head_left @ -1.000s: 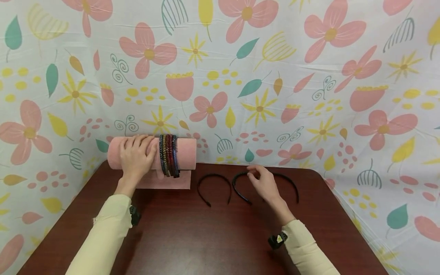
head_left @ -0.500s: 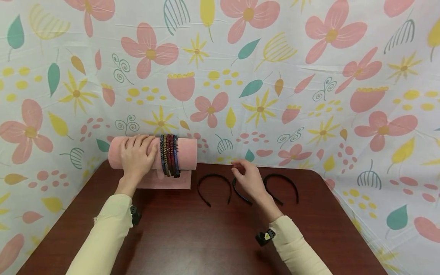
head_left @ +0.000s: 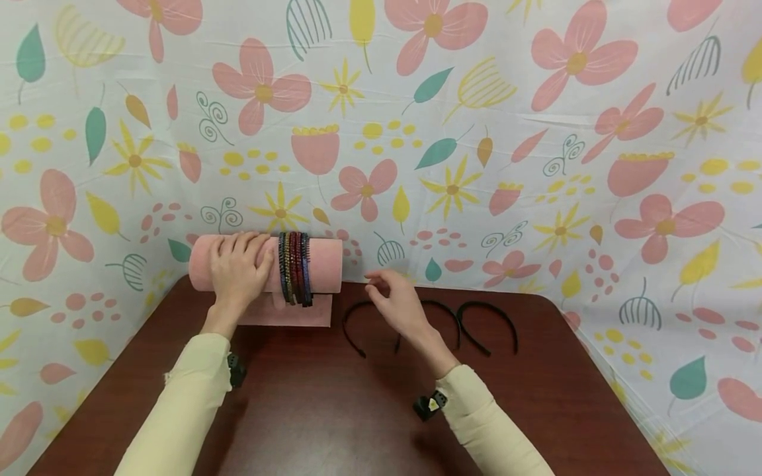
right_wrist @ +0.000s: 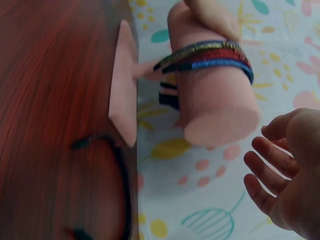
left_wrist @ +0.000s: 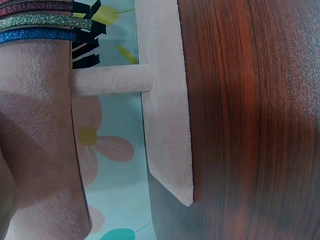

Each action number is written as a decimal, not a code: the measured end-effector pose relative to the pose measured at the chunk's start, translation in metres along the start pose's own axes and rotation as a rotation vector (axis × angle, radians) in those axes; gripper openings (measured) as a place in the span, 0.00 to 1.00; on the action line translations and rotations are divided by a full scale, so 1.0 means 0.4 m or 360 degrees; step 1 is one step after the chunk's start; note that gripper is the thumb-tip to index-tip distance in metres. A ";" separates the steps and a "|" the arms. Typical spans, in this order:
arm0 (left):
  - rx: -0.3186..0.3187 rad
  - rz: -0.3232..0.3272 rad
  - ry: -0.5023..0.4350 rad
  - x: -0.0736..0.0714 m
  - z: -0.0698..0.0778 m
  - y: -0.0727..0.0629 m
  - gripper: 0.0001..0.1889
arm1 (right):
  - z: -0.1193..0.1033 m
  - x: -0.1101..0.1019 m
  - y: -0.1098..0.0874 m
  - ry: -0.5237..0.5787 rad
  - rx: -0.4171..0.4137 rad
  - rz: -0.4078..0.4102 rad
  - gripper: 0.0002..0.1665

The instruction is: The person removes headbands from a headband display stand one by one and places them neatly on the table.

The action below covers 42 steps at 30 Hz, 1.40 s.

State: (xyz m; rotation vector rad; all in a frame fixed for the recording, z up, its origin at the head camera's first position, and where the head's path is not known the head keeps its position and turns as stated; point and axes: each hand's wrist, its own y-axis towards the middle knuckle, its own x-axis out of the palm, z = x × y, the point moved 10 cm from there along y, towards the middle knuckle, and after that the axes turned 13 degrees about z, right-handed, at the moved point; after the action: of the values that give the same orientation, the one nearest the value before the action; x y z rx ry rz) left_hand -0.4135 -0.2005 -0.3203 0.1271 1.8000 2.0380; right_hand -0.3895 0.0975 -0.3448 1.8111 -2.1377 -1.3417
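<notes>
On the left, my left hand (head_left: 240, 268) grips the top of a pink padded headband stand (head_left: 324, 266), its fingers curling over the roll. Several glittery toothed headbands (head_left: 294, 268) circle the roll, right of that hand. My right hand (head_left: 397, 304) hovers with loosely bent fingers and nothing in them, over the leftmost black headband (head_left: 346, 324), partly hiding it. In the right wrist view those fingers (right_wrist: 267, 172) point toward the roll's bare end, apart from it. The left wrist view shows the stand's post (left_wrist: 112, 80) and base (left_wrist: 167, 115).
Two more black headbands lie to the right: a middle headband (head_left: 442, 305), partly behind my right hand, and a right headband (head_left: 488, 305). The dark wooden table (head_left: 333, 410) meets a flowered cloth (head_left: 512, 158) at its back edge.
My right hand has swept left, from over the middle and right black headbands to over the leftmost one. The left hand stays on the stand.
</notes>
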 end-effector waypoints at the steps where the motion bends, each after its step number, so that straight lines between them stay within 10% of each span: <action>1: 0.0001 0.0005 -0.0001 -0.001 0.000 0.001 0.22 | -0.008 0.009 0.001 -0.0008 0.0001 -0.0011 0.14; 42: -0.0006 0.0063 -0.0007 -0.002 0.000 -0.002 0.20 | -0.076 0.252 -0.039 0.0144 0.0134 -0.0227 0.18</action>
State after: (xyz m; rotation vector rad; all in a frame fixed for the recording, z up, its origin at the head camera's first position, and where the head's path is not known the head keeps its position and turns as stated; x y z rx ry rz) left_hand -0.4127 -0.2006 -0.3209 0.1674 1.8048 2.0666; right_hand -0.3936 -0.0015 -0.3837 2.0494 -2.0847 -1.1865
